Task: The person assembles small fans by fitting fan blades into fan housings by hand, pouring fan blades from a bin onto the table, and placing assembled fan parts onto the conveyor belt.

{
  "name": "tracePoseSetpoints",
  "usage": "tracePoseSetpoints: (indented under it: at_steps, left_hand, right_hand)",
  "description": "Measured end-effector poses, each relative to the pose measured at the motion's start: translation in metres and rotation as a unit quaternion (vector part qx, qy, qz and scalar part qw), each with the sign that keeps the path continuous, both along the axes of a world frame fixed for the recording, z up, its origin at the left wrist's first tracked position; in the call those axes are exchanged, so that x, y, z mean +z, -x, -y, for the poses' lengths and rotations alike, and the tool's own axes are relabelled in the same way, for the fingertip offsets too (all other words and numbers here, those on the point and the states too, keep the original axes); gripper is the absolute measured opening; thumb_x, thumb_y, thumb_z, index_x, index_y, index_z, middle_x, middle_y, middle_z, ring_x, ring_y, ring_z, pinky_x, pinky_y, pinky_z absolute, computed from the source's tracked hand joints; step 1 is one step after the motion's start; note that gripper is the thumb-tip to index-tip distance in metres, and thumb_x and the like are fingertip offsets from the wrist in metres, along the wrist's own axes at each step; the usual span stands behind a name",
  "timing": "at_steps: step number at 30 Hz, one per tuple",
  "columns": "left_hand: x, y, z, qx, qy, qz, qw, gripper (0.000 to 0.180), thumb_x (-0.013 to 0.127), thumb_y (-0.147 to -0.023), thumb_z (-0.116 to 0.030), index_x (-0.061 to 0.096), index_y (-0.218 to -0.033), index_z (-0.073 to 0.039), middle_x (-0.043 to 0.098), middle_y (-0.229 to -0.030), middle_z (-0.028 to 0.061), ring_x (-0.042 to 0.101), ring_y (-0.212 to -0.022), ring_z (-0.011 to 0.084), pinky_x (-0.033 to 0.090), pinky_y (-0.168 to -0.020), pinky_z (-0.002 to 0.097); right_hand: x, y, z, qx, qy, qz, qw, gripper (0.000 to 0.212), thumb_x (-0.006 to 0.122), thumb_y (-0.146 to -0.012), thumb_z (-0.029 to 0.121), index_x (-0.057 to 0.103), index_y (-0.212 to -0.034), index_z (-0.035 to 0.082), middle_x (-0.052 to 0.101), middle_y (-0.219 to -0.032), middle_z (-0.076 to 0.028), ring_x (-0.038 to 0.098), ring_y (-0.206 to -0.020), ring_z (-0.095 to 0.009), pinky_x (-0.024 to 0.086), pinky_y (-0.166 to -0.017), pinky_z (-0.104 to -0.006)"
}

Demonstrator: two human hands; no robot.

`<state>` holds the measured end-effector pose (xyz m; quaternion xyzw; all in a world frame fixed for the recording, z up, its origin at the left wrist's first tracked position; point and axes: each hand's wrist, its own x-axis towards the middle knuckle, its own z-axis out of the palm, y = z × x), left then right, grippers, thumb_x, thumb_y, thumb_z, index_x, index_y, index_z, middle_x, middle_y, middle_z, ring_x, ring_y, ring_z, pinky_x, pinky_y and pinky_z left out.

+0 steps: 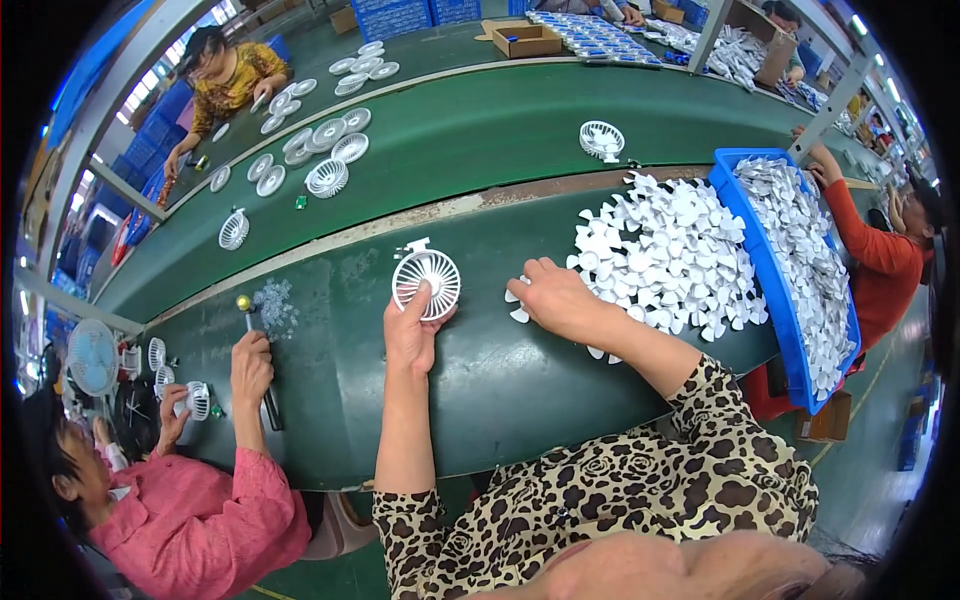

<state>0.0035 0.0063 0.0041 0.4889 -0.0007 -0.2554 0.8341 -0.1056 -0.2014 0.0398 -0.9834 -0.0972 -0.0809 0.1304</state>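
My left hand (408, 338) grips a round white fan housing (440, 268) with a slatted grille, thumb across its face and a small bracket at its top. To the right, my right hand (560, 300) is closed, palm down, by the left edge of a loose heap of white fan blades (665, 255). One small fan blade (519, 313) shows at its fingertips, partly covered by them. A gap of bare green tabletop lies between the two hands.
A blue crate (771, 290) full of blades stands right of the heap. At left, a person in pink (200, 515) holds a hammer (270, 405) and a fan housing near small clear pieces (275, 308). Beyond, a green conveyor belt (470, 140) carries several housings.
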Motion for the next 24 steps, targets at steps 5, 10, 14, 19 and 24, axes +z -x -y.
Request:
tracePoseSetpoints:
  at_steps: [5, 10, 14, 19, 24]
  left_hand:
    - [0.002, 0.005, 0.008, -0.013, 0.003, -0.009, 1.000, 0.031, 0.068, -0.084, -0.011, 0.056, -0.112, -0.003, 0.064, -0.102, 0.0074, 0.064, -0.088, 0.0169, 0.056, -0.072, 0.0332]
    - [0.000, 0.003, 0.010, 0.005, -0.001, -0.002, 1.000, 0.031, 0.067, -0.084, -0.008, 0.056, -0.112, -0.001, 0.064, -0.102, 0.0086, 0.064, -0.089, 0.0166, 0.055, -0.075, 0.0311]
    - [0.004, 0.004, 0.015, 0.009, 0.013, -0.011, 1.000, 0.029, 0.060, -0.091, -0.015, 0.055, -0.116, -0.001, 0.064, -0.104, 0.0082, 0.064, -0.090, 0.0170, 0.055, -0.076, 0.0324]
    - [0.010, 0.007, 0.017, -0.015, 0.005, -0.002, 1.000, 0.041, 0.054, -0.095, -0.037, 0.054, -0.114, -0.002, 0.065, -0.102, 0.0086, 0.065, -0.088, 0.0165, 0.056, -0.073, 0.0322]
    - [0.005, 0.012, 0.018, -0.044, 0.008, 0.020, 0.999, 0.045, 0.049, -0.095, -0.045, 0.055, -0.111, -0.003, 0.063, -0.098, 0.0053, 0.063, -0.083, 0.0132, 0.054, -0.071, 0.0290]
  right_hand:
    - [0.002, 0.000, 0.009, -0.034, -0.017, -0.091, 0.995, 0.013, 0.058, -0.082, 0.012, 0.061, -0.087, 0.000, 0.058, -0.086, -0.022, 0.061, -0.079, -0.035, 0.051, -0.067, -0.0439]
    - [-0.001, 0.010, 0.016, -0.020, -0.077, -0.122, 0.989, 0.015, 0.058, -0.082, 0.008, 0.059, -0.094, 0.000, 0.057, -0.090, -0.023, 0.061, -0.080, -0.038, 0.050, -0.069, -0.0448]
    - [-0.005, 0.015, 0.012, 0.014, -0.040, -0.119, 0.992, 0.021, 0.062, -0.079, 0.012, 0.059, -0.098, 0.003, 0.055, -0.095, -0.019, 0.059, -0.082, -0.038, 0.048, -0.072, -0.0459]
    - [0.020, 0.004, -0.013, 0.027, -0.188, -0.022, 0.981, 0.033, 0.072, -0.076, 0.019, 0.061, -0.104, 0.006, 0.054, -0.085, -0.011, 0.060, -0.071, -0.029, 0.047, -0.059, -0.0389]
    - [0.017, -0.027, -0.037, 0.010, -0.141, 0.113, 0.983, 0.030, 0.071, -0.076, 0.016, 0.060, -0.102, 0.007, 0.053, -0.086, -0.009, 0.059, -0.073, -0.028, 0.048, -0.058, -0.0387]
